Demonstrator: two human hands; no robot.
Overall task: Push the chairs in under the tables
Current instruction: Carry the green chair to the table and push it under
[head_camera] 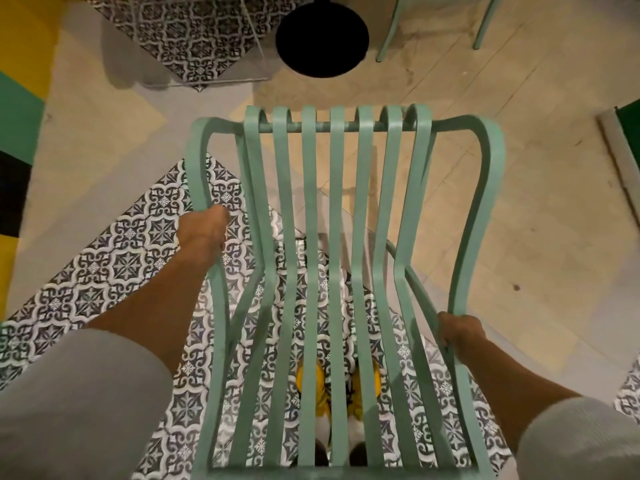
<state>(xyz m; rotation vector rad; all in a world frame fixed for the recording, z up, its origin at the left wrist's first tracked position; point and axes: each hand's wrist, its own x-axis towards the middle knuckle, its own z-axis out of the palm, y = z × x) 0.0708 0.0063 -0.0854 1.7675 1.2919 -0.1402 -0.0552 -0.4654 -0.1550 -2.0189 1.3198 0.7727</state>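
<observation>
Shoes [337, 393] at 6 o'clock under slats: trip risk | left hand [204, 228], right hand [460, 332]: fingers curled round chair [337, 209] armrails | table base [322, 38] at 12 o'clock: chair legs could strike it

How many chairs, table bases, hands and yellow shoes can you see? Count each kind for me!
Mint-green chairs: 2 (held chair, another chair whose legs alone show at the top)
Black round table base: 1
Hands: 2 (left hand, right hand)
Yellow shoes: 2 (left shoe, right shoe)
Total: 7
</observation>
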